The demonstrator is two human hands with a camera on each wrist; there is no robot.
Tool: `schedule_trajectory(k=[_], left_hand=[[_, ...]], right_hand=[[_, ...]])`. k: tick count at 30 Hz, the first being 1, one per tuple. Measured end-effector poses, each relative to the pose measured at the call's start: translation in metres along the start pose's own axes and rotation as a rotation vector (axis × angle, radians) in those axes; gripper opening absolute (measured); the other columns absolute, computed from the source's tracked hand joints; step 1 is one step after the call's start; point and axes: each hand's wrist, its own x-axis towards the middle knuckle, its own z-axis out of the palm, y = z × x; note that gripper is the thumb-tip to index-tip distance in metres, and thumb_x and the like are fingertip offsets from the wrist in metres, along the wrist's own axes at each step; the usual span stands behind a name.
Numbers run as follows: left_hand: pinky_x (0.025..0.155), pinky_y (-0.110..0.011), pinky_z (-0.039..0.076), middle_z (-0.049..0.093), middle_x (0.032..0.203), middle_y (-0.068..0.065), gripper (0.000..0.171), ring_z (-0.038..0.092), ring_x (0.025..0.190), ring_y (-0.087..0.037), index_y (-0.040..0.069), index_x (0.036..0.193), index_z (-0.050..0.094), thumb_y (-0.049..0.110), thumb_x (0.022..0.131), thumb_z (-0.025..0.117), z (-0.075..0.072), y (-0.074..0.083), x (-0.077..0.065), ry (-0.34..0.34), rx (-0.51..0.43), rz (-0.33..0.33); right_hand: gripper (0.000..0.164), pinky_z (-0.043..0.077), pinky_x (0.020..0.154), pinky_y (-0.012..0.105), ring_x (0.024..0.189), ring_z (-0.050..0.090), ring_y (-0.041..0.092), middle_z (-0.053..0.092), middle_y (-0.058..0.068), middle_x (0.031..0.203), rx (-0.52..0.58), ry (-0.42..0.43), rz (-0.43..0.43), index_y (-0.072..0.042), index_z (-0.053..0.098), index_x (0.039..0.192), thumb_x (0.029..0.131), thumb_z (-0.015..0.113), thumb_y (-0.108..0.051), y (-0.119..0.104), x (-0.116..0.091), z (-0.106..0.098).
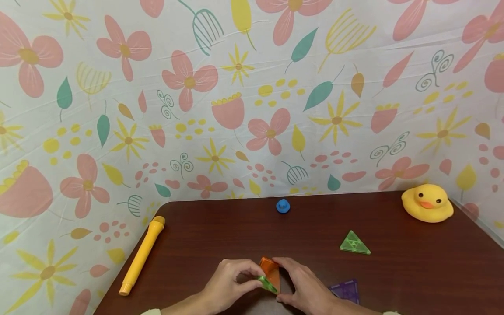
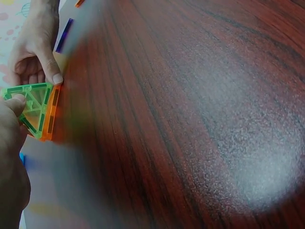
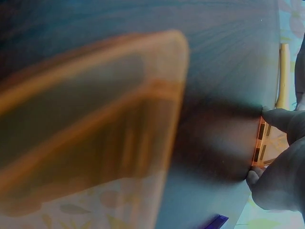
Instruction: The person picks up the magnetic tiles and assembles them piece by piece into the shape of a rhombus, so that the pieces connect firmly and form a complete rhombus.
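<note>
An orange translucent plastic tile piece (image 1: 273,270) stands upright on the dark reddish-brown wood-grain tabletop (image 1: 220,232), between a person's two hands. The right hand (image 1: 307,284) grasps it from its right side, a finger at its far end and the thumb at its near end. The left hand (image 1: 226,280), to the left of the orange piece, pinches a green translucent plastic triangular tile (image 1: 268,285) between thumb and fingers. This green tile is tilted close against the orange piece; whether they touch cannot be told. Dark inserts show along the edges of both in the left wrist view.

To the right of the orange piece lies a purple translucent plastic tile (image 1: 348,290), partly hidden by the right arm. Farther right and beyond the orange piece, a second green translucent triangle (image 1: 354,243) lies flat. Beyond the orange piece sits a small blue toy duck (image 1: 283,206); far to its right and beyond is a large yellow toy duck (image 1: 427,203) with an orange beak. Well to the left of the orange piece lies a yellow microphone-shaped stick (image 1: 142,256). A white cloth with pink, yellow and green floral print (image 1: 244,175) hangs behind it all.
</note>
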Motion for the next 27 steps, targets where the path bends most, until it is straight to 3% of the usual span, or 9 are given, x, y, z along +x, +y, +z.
schedule_trajectory(k=[27], left_hand=[[0.083,-0.027,0.061,0.077,0.105,0.007,0.015,0.073,0.096,-0.005,0.013,0.109,0.077,0.014,0.094,0.081,0.0053,-0.0087,-0.0021,0.022,0.029,0.001]], right_hand=[[0.082,0.053,0.097,0.055,0.128,0.061,0.042,0.058,0.017,0.146,0.007,-0.012,0.005,0.001,0.053,0.149,0.083,0.095,-0.023,0.0002,0.0004,-0.0003]])
